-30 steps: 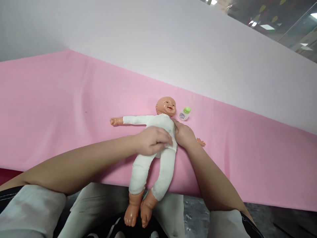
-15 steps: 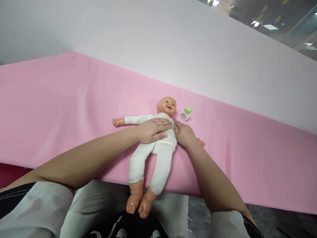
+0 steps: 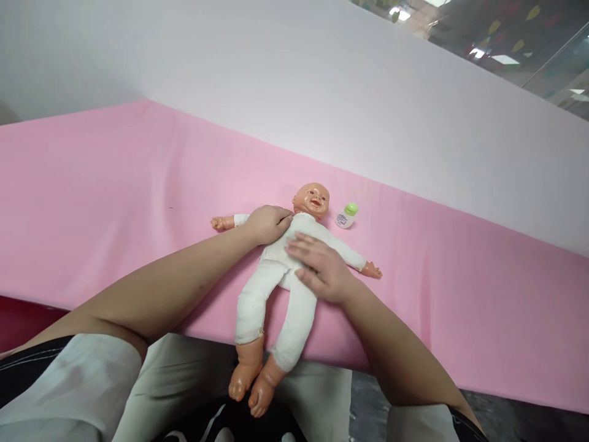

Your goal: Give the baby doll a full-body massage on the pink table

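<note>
A plain pale wall (image 3: 322, 80) fills the upper half of the frame, with a strip of glass and ceiling lights in the upper right corner. Below it a pink cloth (image 3: 115, 202) covers the work surface and runs across the whole middle band, its near edge dropping off along the lower part of the picture, where the person's light trousers (image 3: 184, 380) show.

At the centre of the frame lies the baby doll (image 3: 276, 288), on its back in a white one-piece suit, head toward the wall, arms spread out to either side, bare feet hanging past the near edge of the cloth over the person's lap.

The left hand (image 3: 267, 224) rests on the doll's shoulder and upper chest on the picture's left side, fingers curled loosely together against the suit; whether they pinch the fabric cannot be told. The right hand (image 3: 322, 270) lies flat on the doll's belly and hip, fingers spread a little apart and stretched out, pressing rather than gripping.

Judging by this, the step in hand is stroking or smoothing over the doll's trunk, one hand steadying the top while the other works lower down. A next move would call for light, even pressure and for keeping the doll from sliding toward the edge, since its legs already overhang.

Just beside the doll's head, slightly right of centre, a small white bottle with a green cap (image 3: 346, 216) lies on the cloth, touched by neither hand.
</note>
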Available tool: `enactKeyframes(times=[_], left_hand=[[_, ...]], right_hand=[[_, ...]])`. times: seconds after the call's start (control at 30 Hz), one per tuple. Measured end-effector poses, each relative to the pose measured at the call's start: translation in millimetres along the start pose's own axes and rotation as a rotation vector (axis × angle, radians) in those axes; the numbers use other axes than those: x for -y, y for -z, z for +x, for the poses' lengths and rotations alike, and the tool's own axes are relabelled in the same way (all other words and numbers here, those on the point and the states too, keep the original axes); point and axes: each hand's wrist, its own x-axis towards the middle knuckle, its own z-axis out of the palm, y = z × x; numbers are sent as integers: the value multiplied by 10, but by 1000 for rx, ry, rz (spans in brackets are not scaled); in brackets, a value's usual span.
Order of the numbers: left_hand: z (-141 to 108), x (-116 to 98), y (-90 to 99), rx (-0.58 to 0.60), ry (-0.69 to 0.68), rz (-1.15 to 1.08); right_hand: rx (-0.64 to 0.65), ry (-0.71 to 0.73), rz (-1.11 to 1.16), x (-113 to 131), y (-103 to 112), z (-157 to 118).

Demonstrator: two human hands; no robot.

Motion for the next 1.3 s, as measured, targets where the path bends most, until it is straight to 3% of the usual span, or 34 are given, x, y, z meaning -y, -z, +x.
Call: enactKeyframes(times=[0.07,0.17,0.43,0.63,0.8,0.93,1.0,1.07,1.13,1.23,1.3], left_hand=[[5,-5,0,1,0,-6],[5,-20,1,10,4,-10],[7,-48,4,122,-30,119],[11,-46,-28,101,-68,163],[6,-69,-39,76,-55,157],[-20,-106,-37,-92,-116,105],[-65,-170,-20,-204,-203,66],[-148,-288,10,-244,-326,-13],[-266,-457,45,-174,-465,-156],[-456,-731,79,23,-643,-411],[-541,-863,81,198,-736,-458]], right_hand=[[108,94,44,168,-13,12],[236,108,25,301,-35,25],[334,-64,-79,102,-16,45],[287,-270,-145,-204,53,35],[140,-430,-159,-458,74,-17],[45,-576,-180,-516,103,-43],[19,-641,-201,-501,125,-42],[14,-697,-240,-479,144,-35],[31,-754,-284,-465,158,-27],[62,-810,-307,-456,171,-13],[66,-818,-303,-449,178,0]])
